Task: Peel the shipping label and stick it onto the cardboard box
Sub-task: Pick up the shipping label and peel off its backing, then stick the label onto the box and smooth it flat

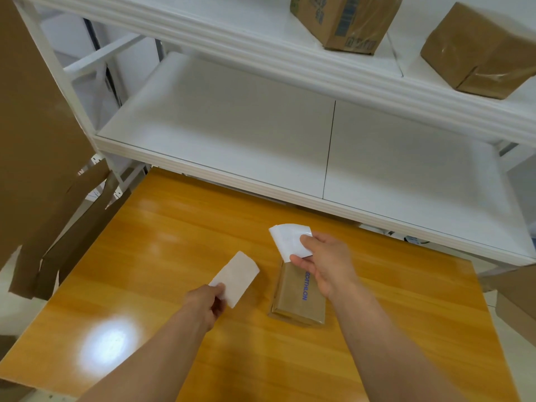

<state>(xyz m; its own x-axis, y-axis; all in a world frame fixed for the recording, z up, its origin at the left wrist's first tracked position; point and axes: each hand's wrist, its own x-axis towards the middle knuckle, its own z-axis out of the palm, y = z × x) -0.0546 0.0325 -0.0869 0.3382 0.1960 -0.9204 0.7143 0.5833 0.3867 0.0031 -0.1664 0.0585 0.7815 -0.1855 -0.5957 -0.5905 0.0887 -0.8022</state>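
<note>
Head-worn view, down onto table (162, 227)

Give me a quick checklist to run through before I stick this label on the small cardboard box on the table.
1. Label split from its backing: ok. The left hand holds one white sheet, the right hand another white sheet, apart from each other.
2. Which sheet is the sticky label: cannot tell; no print shows on either.
3. Box within reach: ok. The cardboard box lies on the wooden table, just under the right hand.
4. Top face free: not ok. The right hand and its sheet cover the far end.
5. Box steadied: not ok. Neither hand holds it.
6. Sheet flat: not ok. The right one curls.
</note>
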